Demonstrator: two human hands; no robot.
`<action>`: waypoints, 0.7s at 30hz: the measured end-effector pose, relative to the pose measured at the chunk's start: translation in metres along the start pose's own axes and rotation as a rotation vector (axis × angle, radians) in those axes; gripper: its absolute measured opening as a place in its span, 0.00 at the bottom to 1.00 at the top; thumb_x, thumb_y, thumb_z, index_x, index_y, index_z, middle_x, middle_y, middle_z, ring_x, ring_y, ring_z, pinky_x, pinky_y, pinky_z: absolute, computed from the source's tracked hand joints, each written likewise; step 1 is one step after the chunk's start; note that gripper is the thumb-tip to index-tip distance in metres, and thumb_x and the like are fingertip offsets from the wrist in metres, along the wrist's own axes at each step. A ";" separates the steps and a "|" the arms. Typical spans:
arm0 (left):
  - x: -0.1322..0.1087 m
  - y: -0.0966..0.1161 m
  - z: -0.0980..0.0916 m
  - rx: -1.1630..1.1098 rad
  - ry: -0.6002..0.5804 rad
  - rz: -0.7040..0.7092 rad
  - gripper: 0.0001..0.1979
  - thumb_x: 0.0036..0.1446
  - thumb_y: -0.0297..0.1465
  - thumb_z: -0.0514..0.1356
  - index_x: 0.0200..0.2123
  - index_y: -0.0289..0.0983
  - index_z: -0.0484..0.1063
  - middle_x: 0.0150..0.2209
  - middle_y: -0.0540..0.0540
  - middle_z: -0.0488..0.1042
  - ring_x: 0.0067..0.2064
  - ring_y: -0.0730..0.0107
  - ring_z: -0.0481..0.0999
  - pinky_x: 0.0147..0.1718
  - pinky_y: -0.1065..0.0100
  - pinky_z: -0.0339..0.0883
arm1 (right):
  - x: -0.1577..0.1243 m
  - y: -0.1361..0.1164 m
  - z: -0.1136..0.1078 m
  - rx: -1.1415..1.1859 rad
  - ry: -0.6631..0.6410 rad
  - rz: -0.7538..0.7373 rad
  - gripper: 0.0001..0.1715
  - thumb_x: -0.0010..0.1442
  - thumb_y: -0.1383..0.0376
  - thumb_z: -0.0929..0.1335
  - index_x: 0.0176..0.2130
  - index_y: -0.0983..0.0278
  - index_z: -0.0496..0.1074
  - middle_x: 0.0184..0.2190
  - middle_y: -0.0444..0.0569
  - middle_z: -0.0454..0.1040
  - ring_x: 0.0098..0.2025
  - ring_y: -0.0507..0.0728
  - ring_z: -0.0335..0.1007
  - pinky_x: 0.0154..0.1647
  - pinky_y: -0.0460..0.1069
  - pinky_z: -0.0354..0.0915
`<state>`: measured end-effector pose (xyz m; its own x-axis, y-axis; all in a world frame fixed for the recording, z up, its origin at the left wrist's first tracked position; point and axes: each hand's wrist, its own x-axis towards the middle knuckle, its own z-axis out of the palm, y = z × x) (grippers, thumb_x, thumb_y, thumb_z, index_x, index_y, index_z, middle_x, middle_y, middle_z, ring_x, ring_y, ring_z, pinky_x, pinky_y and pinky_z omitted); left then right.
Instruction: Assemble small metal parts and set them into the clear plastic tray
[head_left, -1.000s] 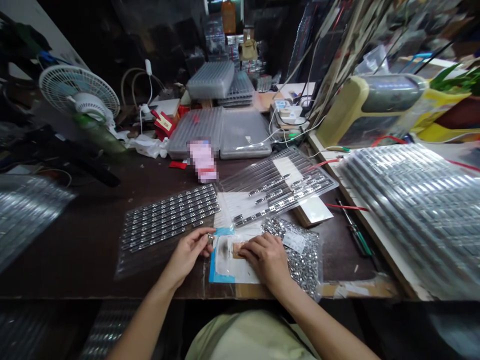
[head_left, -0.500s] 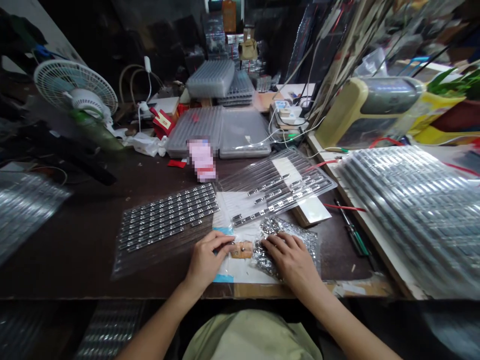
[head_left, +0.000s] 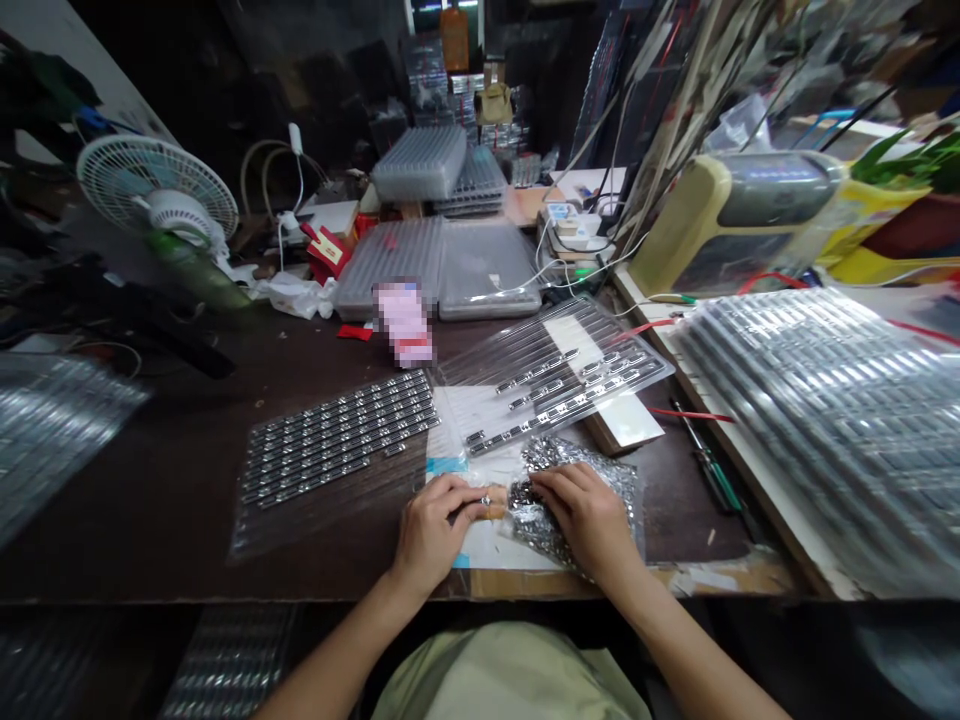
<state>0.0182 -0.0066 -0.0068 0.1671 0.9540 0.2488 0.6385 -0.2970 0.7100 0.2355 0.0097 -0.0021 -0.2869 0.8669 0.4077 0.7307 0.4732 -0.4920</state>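
Observation:
My left hand [head_left: 435, 525] is closed, thumb and forefinger pinched at a small shiny metal part [head_left: 486, 500] over a tan block [head_left: 495, 509]. My right hand [head_left: 592, 515] rests on a clear plastic bag [head_left: 627, 490] full of small metal pieces. Its fingertips press together at the bag's mouth; what they hold, if anything, is hidden. To the left lies a clear ribbed tray [head_left: 341, 435] with rows of small dark metal-edged parts. Behind my hands, another ribbed tray [head_left: 517, 350] is only partly filled with such parts.
A stack of clear trays [head_left: 817, 420] stands at the right, with a green-handled screwdriver [head_left: 720, 480] beside it. A pixelated pink object [head_left: 405, 320] lies behind the trays. A white fan [head_left: 161, 190] stands at the back left, and closed plastic cases [head_left: 487, 270] sit at the back.
My left hand has moved right, over the tan block, with the small metal part at its fingertips. My right hand's fingers have drawn together at the bag. The view has shifted slightly.

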 end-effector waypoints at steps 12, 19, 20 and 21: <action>0.000 0.003 0.004 0.099 -0.015 0.020 0.05 0.57 0.30 0.61 0.36 0.41 0.78 0.32 0.48 0.75 0.35 0.69 0.75 0.35 0.69 0.67 | -0.002 -0.003 0.000 0.061 -0.032 0.052 0.10 0.64 0.66 0.62 0.36 0.62 0.72 0.30 0.48 0.74 0.33 0.55 0.69 0.34 0.49 0.64; 0.002 -0.001 0.005 -0.085 0.052 -0.025 0.06 0.57 0.29 0.60 0.35 0.40 0.78 0.32 0.47 0.75 0.35 0.68 0.74 0.36 0.69 0.68 | 0.007 -0.026 0.017 0.050 -0.069 0.083 0.05 0.60 0.62 0.69 0.33 0.58 0.75 0.33 0.44 0.76 0.36 0.55 0.67 0.37 0.50 0.55; 0.002 -0.003 0.004 -0.142 0.088 -0.046 0.05 0.57 0.29 0.60 0.35 0.39 0.78 0.32 0.47 0.75 0.35 0.69 0.75 0.35 0.69 0.68 | 0.008 -0.030 0.021 0.054 -0.078 0.083 0.04 0.59 0.62 0.69 0.33 0.57 0.76 0.34 0.44 0.76 0.37 0.55 0.67 0.37 0.50 0.55; 0.003 -0.004 0.002 -0.186 0.123 -0.069 0.05 0.57 0.29 0.60 0.34 0.38 0.77 0.32 0.47 0.75 0.35 0.69 0.75 0.34 0.70 0.68 | 0.008 -0.033 0.025 0.053 -0.090 0.083 0.04 0.59 0.62 0.69 0.33 0.56 0.76 0.35 0.44 0.76 0.37 0.55 0.67 0.37 0.50 0.54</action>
<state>0.0177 -0.0022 -0.0107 0.0275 0.9635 0.2663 0.4938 -0.2448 0.8344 0.1937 0.0052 -0.0014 -0.2832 0.9127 0.2946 0.7211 0.4052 -0.5620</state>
